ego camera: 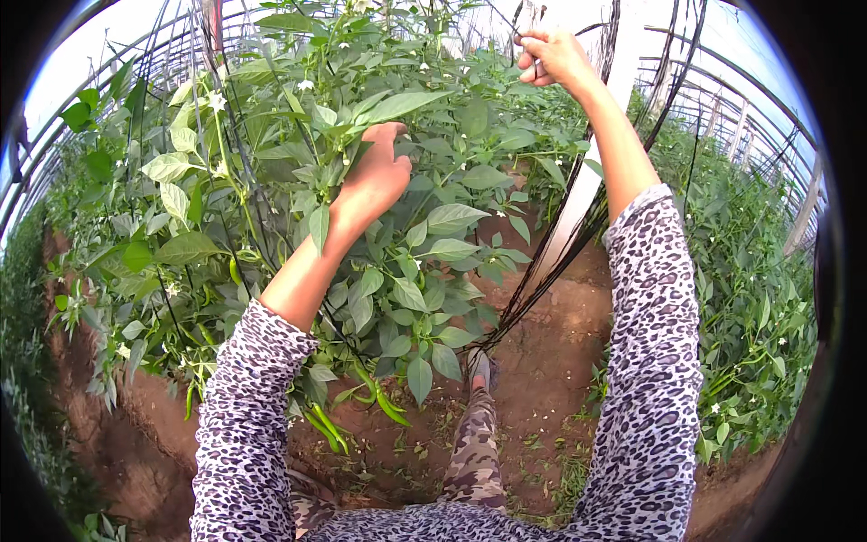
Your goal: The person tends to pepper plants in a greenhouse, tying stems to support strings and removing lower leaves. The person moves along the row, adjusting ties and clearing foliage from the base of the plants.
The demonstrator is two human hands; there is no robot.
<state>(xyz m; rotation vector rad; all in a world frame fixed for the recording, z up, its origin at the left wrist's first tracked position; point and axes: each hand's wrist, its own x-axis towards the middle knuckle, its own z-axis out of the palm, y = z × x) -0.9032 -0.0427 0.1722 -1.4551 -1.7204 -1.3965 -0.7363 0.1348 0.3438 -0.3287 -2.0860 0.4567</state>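
Observation:
My left hand (378, 169) reaches into a tall pepper plant (406, 291), beside an upper leafy stem; leaves cover part of the palm, and whether the fingers grip the stem cannot be told. Raised at the upper right, my right hand (550, 59) has its fingers curled with a thin dark string (504, 19) pinched between thumb and forefinger. Long green peppers (389, 404) hang low on the plant, and small white flowers (217, 101) show among its leaves.
Many dark strings (535, 291) run down in a bundle by a pale post (572, 210) right of the plant. Bare soil (548, 352) lies underfoot between crop rows. More pepper plants (752, 318) grow at the right, under the greenhouse's curved frame (735, 78).

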